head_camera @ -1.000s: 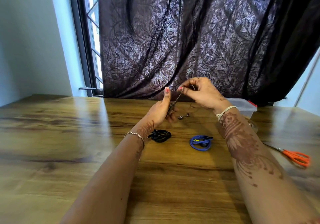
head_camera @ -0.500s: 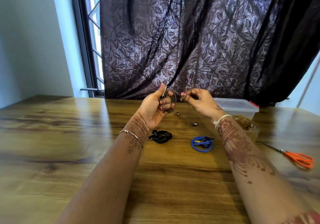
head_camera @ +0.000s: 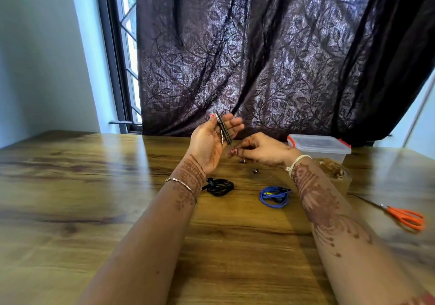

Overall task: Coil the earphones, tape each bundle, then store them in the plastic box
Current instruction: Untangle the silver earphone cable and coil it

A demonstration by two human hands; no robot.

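- I see the left hand raised over the far middle of the wooden table. Its thumb clamps a flat coil of dark earphone cord across nearly straight fingers.
- The right hand, lower and just to the right, has curled fingers pinching the cord's loose run.
- Two small earbuds lie on the table beside it.
- Nearer lie a black coiled bundle and a blue coiled bundle.
- At far right is a lidded clear plastic box, with orange-handled scissors nearer.

No legible text, label, brand, number or sign anywhere.
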